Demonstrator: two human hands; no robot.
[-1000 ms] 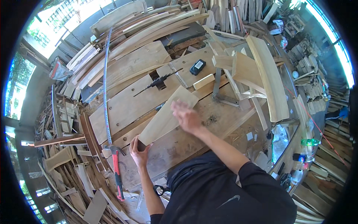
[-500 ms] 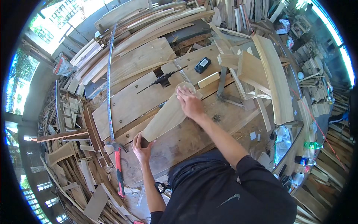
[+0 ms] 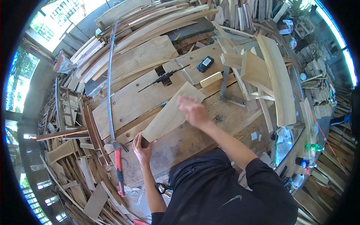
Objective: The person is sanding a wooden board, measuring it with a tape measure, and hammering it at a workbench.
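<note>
On the cluttered wooden tabletop [image 3: 195, 150], a pale tapered wooden board [image 3: 170, 114] lies slantwise. Left hand [image 3: 142, 148] grips its narrow near end; right hand [image 3: 193, 110] rests open and flat, apparently pressing on its wider far end. A red-handled hammer [image 3: 118, 165] lies just left. Steadying looks underway; next calls for firm, even pressure.
</note>
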